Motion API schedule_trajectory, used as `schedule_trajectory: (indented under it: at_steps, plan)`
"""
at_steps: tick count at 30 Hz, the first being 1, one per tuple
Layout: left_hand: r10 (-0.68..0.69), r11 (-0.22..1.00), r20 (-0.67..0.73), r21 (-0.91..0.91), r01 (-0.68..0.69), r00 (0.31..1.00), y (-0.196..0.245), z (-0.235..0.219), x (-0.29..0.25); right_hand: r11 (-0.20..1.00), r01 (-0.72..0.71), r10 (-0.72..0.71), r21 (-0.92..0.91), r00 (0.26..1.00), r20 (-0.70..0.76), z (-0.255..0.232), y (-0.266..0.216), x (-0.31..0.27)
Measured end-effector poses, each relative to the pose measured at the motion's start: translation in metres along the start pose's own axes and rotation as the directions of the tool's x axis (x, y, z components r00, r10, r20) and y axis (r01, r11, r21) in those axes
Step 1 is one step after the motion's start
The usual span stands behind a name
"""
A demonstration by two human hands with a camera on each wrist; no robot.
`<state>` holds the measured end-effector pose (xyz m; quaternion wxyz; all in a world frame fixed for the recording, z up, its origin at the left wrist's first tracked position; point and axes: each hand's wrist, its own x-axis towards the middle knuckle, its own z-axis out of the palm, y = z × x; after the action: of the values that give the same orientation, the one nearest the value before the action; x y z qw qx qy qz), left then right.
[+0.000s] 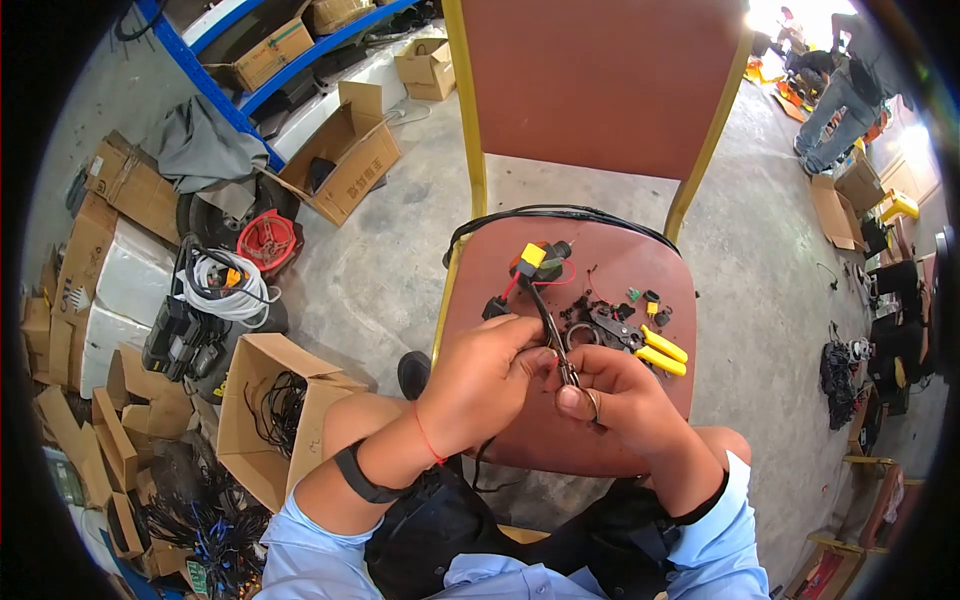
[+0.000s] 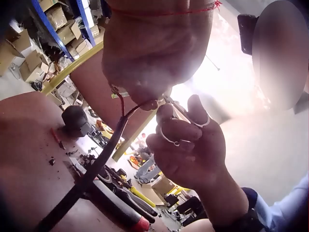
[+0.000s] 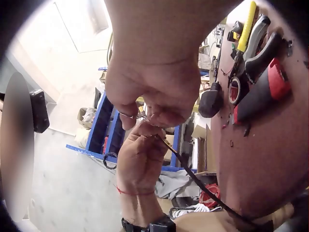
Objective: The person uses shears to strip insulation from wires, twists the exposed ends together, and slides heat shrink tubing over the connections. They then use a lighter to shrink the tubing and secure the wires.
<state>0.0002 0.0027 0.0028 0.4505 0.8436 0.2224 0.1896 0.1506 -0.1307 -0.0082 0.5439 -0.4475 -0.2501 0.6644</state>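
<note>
My left hand (image 1: 480,385) pinches the end of a black cable (image 2: 104,154), whose outer sleeve is split into thin wires, one of them a red wire (image 2: 121,104). Close against those fingertips, my right hand (image 1: 630,395) grips small metal scissors (image 2: 177,111), with the finger loops round its thumb and a finger. The blades meet the wires at the left fingertips; whether they are closed on a wire cannot be told. In the right wrist view the cable (image 3: 193,179) runs down from the left hand (image 3: 142,164), below the right hand (image 3: 154,87).
On the brown chair seat (image 1: 520,440) lie yellow-handled pliers (image 1: 660,355), a red-and-black handled tool (image 3: 263,92), a tape roll (image 3: 235,91), a yellow connector (image 1: 534,255) and scraps. An open carton (image 1: 240,430) of black cables stands left. A person (image 1: 845,105) is at the far right.
</note>
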Motion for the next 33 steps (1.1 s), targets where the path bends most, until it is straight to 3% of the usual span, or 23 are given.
schedule_trajectory:
  at_steps: [8,17,23,29,33]
  plan:
    - [0.136,0.957,-0.039,0.263,-0.121,0.990,-0.010,0.006,-0.002,0.991,-0.123,0.114,-0.062,0.986,-0.121,-0.006,-0.004,-0.003]
    - [0.332,0.850,-0.072,0.454,-0.265,0.941,-0.023,0.004,0.000,0.987,-0.160,0.156,-0.031,0.983,-0.093,-0.007,-0.009,-0.011]
    - [0.256,0.914,-0.067,0.340,-0.220,0.964,-0.020,0.008,-0.001,0.994,-0.099,0.099,0.035,0.995,-0.005,-0.005,0.000,-0.001]
    - [0.234,0.917,-0.073,0.347,-0.195,0.969,-0.018,0.011,-0.003,0.994,-0.033,0.026,0.100,0.997,0.069,-0.010,0.017,0.006]
    - [0.183,0.932,-0.057,0.328,-0.155,0.981,-0.014,0.011,-0.005,0.998,0.029,-0.031,0.057,0.999,0.035,-0.007,0.022,0.010]
